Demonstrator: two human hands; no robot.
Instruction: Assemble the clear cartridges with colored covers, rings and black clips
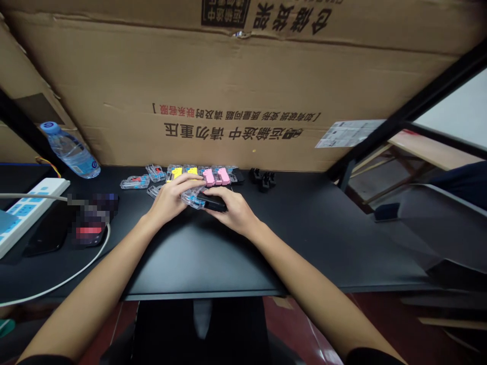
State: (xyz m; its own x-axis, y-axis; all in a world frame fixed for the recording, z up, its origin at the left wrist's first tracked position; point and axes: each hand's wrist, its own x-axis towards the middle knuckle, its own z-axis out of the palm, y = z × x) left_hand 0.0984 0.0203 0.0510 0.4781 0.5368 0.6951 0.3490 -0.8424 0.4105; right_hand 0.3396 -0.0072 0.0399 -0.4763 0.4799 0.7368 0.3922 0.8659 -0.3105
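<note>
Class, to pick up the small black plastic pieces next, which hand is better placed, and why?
Probably the right hand, once free of the black plastic part: it is nearer those small black pieces. The left hand, at the clear plastic part, is farther off.

You're likely in a workshop, though the far right blurs: your black worktable [304, 243] holds small plastic parts [222, 176] before printed cardboard [243, 71], a power strip [35, 209] at left.

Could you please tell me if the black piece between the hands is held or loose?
Held: the right hand has digits on either side of the black piece.
</note>
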